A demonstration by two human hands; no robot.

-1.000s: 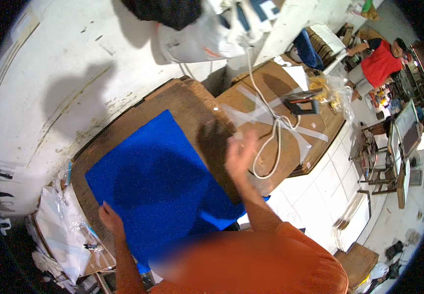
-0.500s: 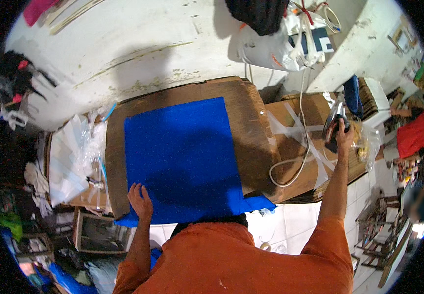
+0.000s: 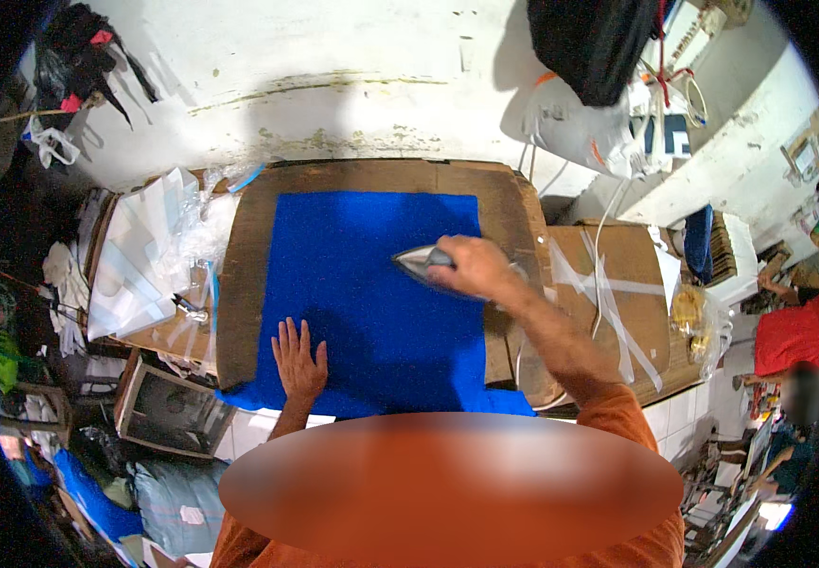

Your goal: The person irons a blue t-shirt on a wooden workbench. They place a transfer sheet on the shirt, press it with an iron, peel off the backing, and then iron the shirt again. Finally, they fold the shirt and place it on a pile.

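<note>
A bright blue piece of cloth [image 3: 371,237] lies spread on a brown padded board [image 3: 239,275], its near edge hanging over the front. My right hand [image 3: 474,269] is wrapped round the handle of a clothes iron [image 3: 419,263], which is over the right half of the cloth. Whether the soleplate touches the fabric I cannot tell. My left hand [image 3: 299,362] rests flat on the cloth's near left part, fingers spread, holding nothing.
A taped cardboard surface [image 3: 632,312] adjoins the board on the right, with a white cord [image 3: 598,256] across it. Clear plastic and white sheets [image 3: 135,270] lie to the left. Bags [image 3: 580,114] hang on the wall. People [image 3: 792,331] are at the far right.
My right hand has brought the iron leftward from the cardboard at the right to over the blue cloth. My left hand has shifted slightly up and right on the cloth. The view has turned.
</note>
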